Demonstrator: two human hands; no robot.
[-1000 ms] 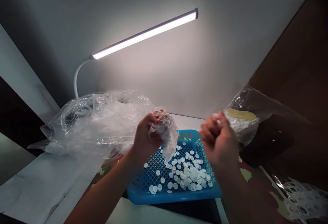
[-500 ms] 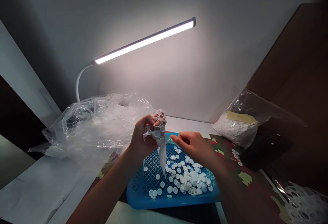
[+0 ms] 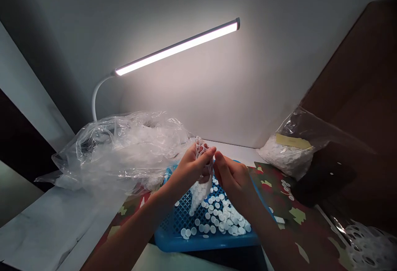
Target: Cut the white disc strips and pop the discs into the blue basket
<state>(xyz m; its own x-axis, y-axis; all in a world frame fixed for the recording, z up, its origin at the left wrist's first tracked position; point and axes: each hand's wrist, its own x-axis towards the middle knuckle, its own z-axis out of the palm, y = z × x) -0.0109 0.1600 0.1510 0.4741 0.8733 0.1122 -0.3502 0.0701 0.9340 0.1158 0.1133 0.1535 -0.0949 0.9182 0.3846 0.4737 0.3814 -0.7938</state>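
My left hand [image 3: 191,167] is closed around a limp white plastic sheet [image 3: 200,193] with round holes, whose lower end hangs over a blue mesh basket [image 3: 192,245]. Close beside it on the right, my right hand [image 3: 235,180] has its fingers curled and its thumb near my left thumb. What it pinches, if anything, is hidden. Many small white round discs [image 3: 231,220] lie in the basket below, heaped toward the front right.
A large clear plastic bag [image 3: 118,151] lies to the left. At the back right stands a bag of white pieces [image 3: 285,155] with a yellow label. Holed white sheets [image 3: 369,242] lie at the lower right. A lit lamp [image 3: 180,48] hangs above.
My right hand moved in from the right to meet the sheet at my left hand. My left hand has turned, its thumb now pointing right across the sheet.
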